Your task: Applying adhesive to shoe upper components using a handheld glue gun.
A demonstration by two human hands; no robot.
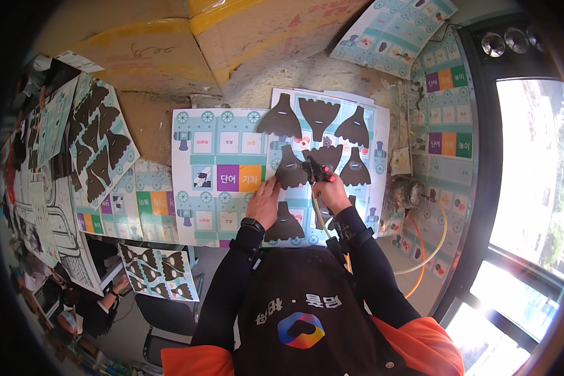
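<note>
My left hand (264,202) presses flat on a printed sheet (375,119), its fingertips at the edge of a dark brown fan-shaped cut-out (291,169). My right hand (332,191) grips a small black and red hand tool (316,169), whose tip meets that same cut-out. A pale hose (319,216) runs from the tool back toward my body. Several more dark cut-outs lie on the sheet, such as one at the top (281,119) and one by my left wrist (284,224).
A second printed sheet (219,169) lies left of the first. Cardboard boxes (169,44) stand behind. Stacks of sheets with cut-outs (100,144) lie left, more sheets (445,125) right. A metal canister (410,191), an orange hose (420,250), a bright window (532,169), a seated person (88,301).
</note>
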